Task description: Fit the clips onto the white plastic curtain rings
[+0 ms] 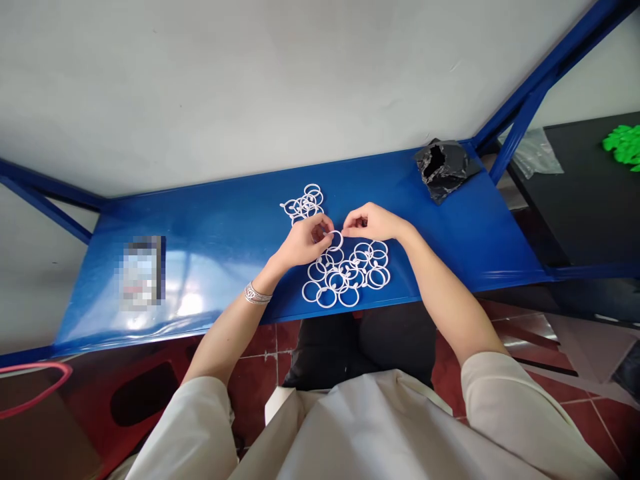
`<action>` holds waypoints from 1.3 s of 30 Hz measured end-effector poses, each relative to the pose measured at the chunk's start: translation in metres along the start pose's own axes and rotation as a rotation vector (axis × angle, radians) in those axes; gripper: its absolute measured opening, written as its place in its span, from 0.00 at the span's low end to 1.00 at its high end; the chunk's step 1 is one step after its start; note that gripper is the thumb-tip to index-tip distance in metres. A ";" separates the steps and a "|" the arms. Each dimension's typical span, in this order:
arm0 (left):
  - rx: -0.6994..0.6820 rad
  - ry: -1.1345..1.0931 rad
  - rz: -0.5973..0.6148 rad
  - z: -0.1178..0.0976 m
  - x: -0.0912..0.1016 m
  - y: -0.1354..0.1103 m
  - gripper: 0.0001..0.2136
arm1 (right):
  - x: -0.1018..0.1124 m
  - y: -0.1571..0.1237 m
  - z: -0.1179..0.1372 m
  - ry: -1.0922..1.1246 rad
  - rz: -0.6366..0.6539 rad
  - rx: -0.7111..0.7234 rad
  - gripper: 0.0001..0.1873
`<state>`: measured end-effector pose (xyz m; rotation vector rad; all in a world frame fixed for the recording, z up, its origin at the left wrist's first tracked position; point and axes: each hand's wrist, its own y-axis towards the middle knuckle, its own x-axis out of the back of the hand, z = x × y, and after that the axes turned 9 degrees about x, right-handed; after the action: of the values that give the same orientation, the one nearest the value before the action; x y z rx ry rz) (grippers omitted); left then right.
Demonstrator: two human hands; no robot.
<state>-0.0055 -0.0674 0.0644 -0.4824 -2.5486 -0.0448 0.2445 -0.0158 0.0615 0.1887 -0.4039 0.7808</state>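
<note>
My left hand (305,241) and my right hand (373,222) meet over a blue shelf (225,227), both pinching one white plastic ring (335,240) between their fingertips. That ring sits at the top of a linked mat of white rings (347,273) lying near the shelf's front edge. A smaller cluster of loose white rings (305,202) lies just beyond my left hand. A silver bracelet (257,294) circles my left wrist.
A crumpled black plastic bag (443,167) sits at the back right of the shelf. A blurred rectangular object (143,272) lies at the left. Blue frame posts (520,113) rise at right, beside a black surface with green pieces (625,145). A white wall stands behind.
</note>
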 end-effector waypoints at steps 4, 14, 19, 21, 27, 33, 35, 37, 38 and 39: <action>-0.015 -0.030 -0.059 0.005 -0.008 0.003 0.03 | -0.018 0.008 -0.005 0.118 -0.085 0.064 0.35; 0.083 -0.073 -0.262 0.011 -0.012 0.007 0.08 | -0.027 0.012 -0.016 0.108 -0.167 0.127 0.22; 0.193 -0.440 -0.086 0.011 -0.012 0.012 0.19 | -0.028 0.015 -0.022 0.178 -0.225 0.163 0.18; 0.191 -0.529 -0.026 0.008 -0.011 0.013 0.20 | -0.028 0.015 -0.022 0.242 -0.223 0.167 0.17; 0.197 -0.664 0.110 0.001 -0.009 0.010 0.16 | -0.024 0.009 -0.007 0.551 -0.056 0.132 0.13; 0.200 -0.711 0.188 0.001 -0.012 0.010 0.14 | -0.031 0.012 -0.007 0.693 -0.048 0.101 0.19; 0.200 -0.695 0.196 0.001 -0.013 0.010 0.15 | -0.035 0.015 -0.009 0.725 -0.049 0.101 0.20; 0.200 -0.688 0.205 0.001 -0.014 0.009 0.16 | -0.037 0.017 -0.010 0.732 -0.053 0.110 0.20; 0.198 -0.685 0.208 0.001 -0.014 0.009 0.16 | -0.038 0.017 -0.010 0.730 -0.054 0.112 0.20; 0.195 -0.681 0.210 0.001 -0.014 0.009 0.16 | -0.038 0.017 -0.010 0.725 -0.058 0.113 0.19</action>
<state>0.0082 -0.0639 0.0552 -0.7886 -3.0873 0.5244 0.2103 -0.0253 0.0365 0.0130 0.3304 0.7614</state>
